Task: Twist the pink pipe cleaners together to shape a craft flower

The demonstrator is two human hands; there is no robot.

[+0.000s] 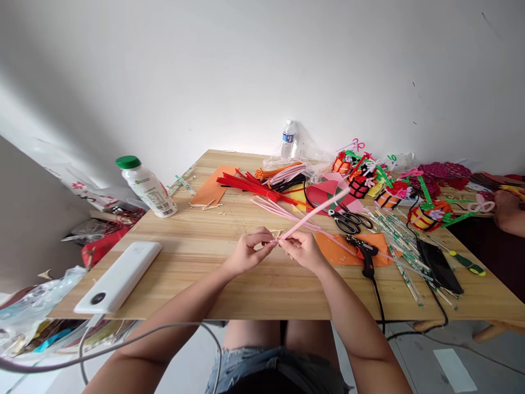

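Observation:
Over the middle of the wooden table (184,273), both my hands pinch the lower end of a pink pipe cleaner (318,210). Its long free part slants up to the right. My left hand (252,251) is closed, thumb against fingertips, at the very end. Right beside it my right hand (303,250) closes on the same stem; the fingertips of the two hands nearly meet and partly hide that end. Behind them lie more pink pipe cleaners (266,205) and a bundle of red ones (246,186).
Right of my hands lie black-handled scissors (350,221), a glue gun (363,251) on orange felt, paper straws (404,273), a phone (438,265) and a screwdriver (467,262). Decorated little baskets (389,198) stand behind. A power bank (118,279) and white bottle (147,189) are left. Another person's hand (508,210) is far right.

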